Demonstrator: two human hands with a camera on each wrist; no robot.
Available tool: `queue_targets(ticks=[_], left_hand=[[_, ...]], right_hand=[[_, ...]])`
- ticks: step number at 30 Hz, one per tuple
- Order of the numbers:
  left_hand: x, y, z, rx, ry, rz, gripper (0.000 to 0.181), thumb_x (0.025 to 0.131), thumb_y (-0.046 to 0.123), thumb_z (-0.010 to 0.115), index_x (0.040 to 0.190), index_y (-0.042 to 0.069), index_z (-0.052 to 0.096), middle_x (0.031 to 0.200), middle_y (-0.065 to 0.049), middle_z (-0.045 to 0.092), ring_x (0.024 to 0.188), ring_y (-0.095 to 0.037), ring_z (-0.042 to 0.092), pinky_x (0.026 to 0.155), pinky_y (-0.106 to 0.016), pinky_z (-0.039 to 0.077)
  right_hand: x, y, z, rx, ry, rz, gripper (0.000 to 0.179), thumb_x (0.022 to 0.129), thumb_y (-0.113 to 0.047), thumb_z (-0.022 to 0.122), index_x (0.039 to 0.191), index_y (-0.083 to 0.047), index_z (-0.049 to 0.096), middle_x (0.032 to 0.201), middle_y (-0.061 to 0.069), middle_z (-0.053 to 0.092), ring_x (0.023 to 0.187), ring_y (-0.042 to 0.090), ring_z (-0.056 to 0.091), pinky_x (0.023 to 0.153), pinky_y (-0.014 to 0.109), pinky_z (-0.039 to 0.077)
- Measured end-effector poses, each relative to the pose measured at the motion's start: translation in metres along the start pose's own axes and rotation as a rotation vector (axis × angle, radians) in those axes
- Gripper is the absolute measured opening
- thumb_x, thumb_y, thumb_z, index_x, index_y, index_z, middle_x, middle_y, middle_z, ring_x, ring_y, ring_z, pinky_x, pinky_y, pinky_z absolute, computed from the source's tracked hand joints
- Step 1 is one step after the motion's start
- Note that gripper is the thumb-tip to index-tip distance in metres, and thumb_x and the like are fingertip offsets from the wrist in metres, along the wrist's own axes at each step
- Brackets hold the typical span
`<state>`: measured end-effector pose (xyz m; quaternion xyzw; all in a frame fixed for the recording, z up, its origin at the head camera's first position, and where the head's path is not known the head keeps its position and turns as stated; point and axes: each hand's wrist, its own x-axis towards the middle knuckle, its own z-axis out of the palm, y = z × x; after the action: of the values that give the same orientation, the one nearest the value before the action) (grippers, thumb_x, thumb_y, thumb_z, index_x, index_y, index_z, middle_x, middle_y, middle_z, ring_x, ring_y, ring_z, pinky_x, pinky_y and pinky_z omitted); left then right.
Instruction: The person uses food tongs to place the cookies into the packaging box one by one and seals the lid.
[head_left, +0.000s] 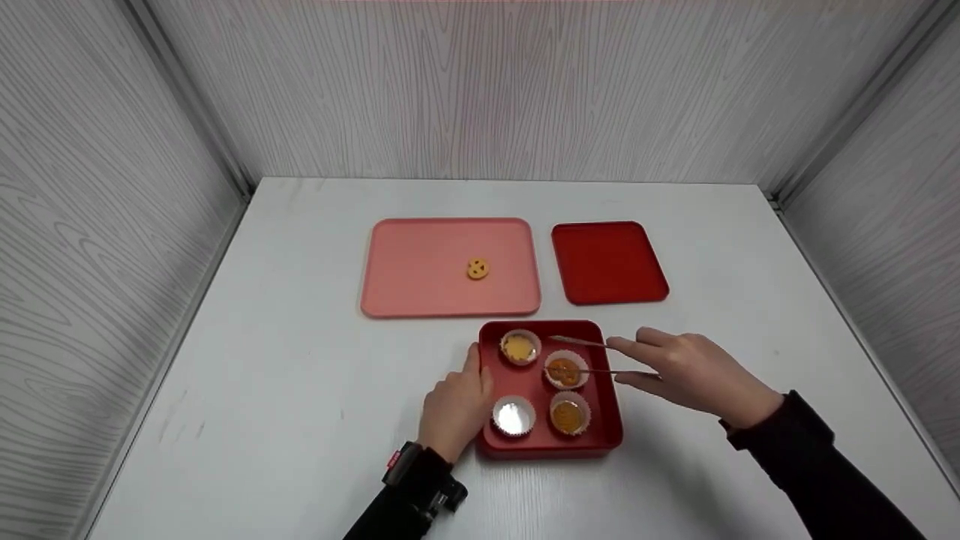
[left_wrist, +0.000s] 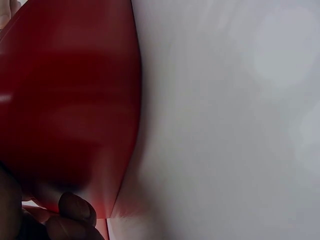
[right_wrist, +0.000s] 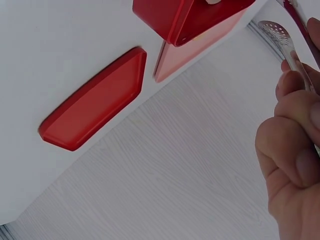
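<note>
A square red box (head_left: 611,431) stands on the table in the head view, holding several paper cups. Yellow filling shows in the back-left cup (head_left: 520,347), orange-brown in the middle-right cup (head_left: 566,370) and the front-right cup (head_left: 570,413). The front-left cup (head_left: 514,415) has a shiny silver inside. My left hand (head_left: 454,409) grips the box's left wall; its fingers (left_wrist: 77,209) touch the side. With my right hand (head_left: 686,375) I hold metal tongs (right_wrist: 277,32), perforated at one tip. Their arms are spread apart over the box's right half, one above the middle-right cup.
Behind the box lies a pink tray (head_left: 420,270) with a small round cookie (head_left: 478,268) on it. Beside it at the right is a flat red tray (head_left: 611,262). Wood-grained walls (head_left: 480,90) enclose the white table (head_left: 300,375) at the back and sides.
</note>
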<state>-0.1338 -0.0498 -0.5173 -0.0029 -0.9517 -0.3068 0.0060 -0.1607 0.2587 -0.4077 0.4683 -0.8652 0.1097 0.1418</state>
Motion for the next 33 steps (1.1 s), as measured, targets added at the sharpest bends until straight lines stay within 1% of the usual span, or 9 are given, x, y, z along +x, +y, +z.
queue_targets(ticks=[5, 8, 12, 16, 19, 23, 29, 33], left_hand=[[0.0, 0.001, 0.0, -0.003, 0.0, -0.003, 0.054, 0.107, 0.033, 0.045, 0.152, 0.003, 0.047, 0.09, -0.025, 0.073, 0.071, -0.04, 0.07, 0.061, -0.054, 0.053], [0.0, 0.001, 0.0, -0.005, 0.006, 0.001, 0.053, 0.107, 0.033, 0.045, 0.151, 0.003, 0.047, 0.089, -0.025, 0.072, 0.071, -0.04, 0.071, 0.061, -0.054, 0.053], [-0.001, 0.001, -0.001, -0.006, 0.01, 0.005, 0.053, 0.107, 0.032, 0.046, 0.151, 0.003, 0.047, 0.087, -0.024, 0.072, 0.07, -0.039, 0.07, 0.06, -0.054, 0.053], [0.0, 0.001, -0.001, -0.008, 0.009, -0.001, 0.053, 0.107, 0.032, 0.046, 0.151, 0.002, 0.047, 0.086, -0.024, 0.072, 0.068, -0.038, 0.07, 0.059, -0.053, 0.053], [0.0, 0.001, -0.001, -0.01, 0.007, -0.006, 0.054, 0.107, 0.033, 0.046, 0.151, 0.002, 0.047, 0.086, -0.024, 0.072, 0.067, -0.038, 0.069, 0.059, -0.053, 0.053], [0.0, 0.001, -0.002, -0.006, 0.008, -0.004, 0.054, 0.107, 0.033, 0.046, 0.151, 0.002, 0.047, 0.085, -0.024, 0.072, 0.066, -0.038, 0.069, 0.059, -0.053, 0.053], [-0.001, 0.001, -0.002, 0.0, 0.01, 0.003, 0.053, 0.107, 0.032, 0.046, 0.151, 0.002, 0.048, 0.083, -0.024, 0.071, 0.064, -0.038, 0.068, 0.057, -0.053, 0.052], [-0.001, 0.001, -0.001, 0.003, 0.019, 0.01, 0.052, 0.107, 0.03, 0.047, 0.15, 0.002, 0.048, 0.083, -0.024, 0.071, 0.063, -0.038, 0.068, 0.057, -0.053, 0.052]], right_hand=[[0.006, 0.002, 0.004, 0.01, 0.041, 0.015, 0.053, 0.076, -0.016, 0.091, 0.125, -0.008, 0.072, 0.077, -0.002, 0.055, 0.053, -0.001, 0.038, 0.049, 0.016, 0.039], [0.01, 0.003, 0.006, 0.017, 0.044, 0.029, 0.054, 0.077, -0.016, 0.091, 0.126, -0.008, 0.071, 0.077, -0.001, 0.054, 0.053, -0.001, 0.038, 0.049, 0.017, 0.038], [0.016, 0.006, 0.009, 0.015, 0.024, 0.049, 0.054, 0.079, -0.017, 0.09, 0.128, -0.008, 0.07, 0.078, 0.0, 0.054, 0.054, 0.001, 0.038, 0.05, 0.018, 0.038], [0.024, 0.009, 0.011, 0.014, -0.006, 0.087, 0.054, 0.08, -0.018, 0.089, 0.13, -0.007, 0.07, 0.082, 0.003, 0.06, 0.056, 0.004, 0.046, 0.052, 0.019, 0.044], [0.031, 0.013, 0.014, 0.022, -0.007, 0.105, 0.053, 0.081, -0.018, 0.089, 0.129, -0.007, 0.07, 0.084, 0.004, 0.062, 0.057, 0.006, 0.049, 0.054, 0.02, 0.047], [0.042, 0.018, 0.017, 0.042, 0.003, 0.129, 0.049, 0.083, -0.019, 0.087, 0.128, -0.008, 0.071, 0.084, 0.003, 0.061, 0.057, 0.007, 0.048, 0.054, 0.022, 0.047], [0.059, 0.026, 0.022, 0.073, -0.032, 0.215, 0.044, 0.088, -0.022, 0.082, 0.129, -0.011, 0.071, 0.086, 0.004, 0.063, 0.062, 0.011, 0.052, 0.056, 0.026, 0.048], [0.07, 0.031, 0.027, 0.083, -0.052, 0.264, 0.044, 0.089, -0.024, 0.082, 0.13, -0.013, 0.071, 0.087, 0.005, 0.062, 0.065, 0.013, 0.054, 0.057, 0.027, 0.048]])
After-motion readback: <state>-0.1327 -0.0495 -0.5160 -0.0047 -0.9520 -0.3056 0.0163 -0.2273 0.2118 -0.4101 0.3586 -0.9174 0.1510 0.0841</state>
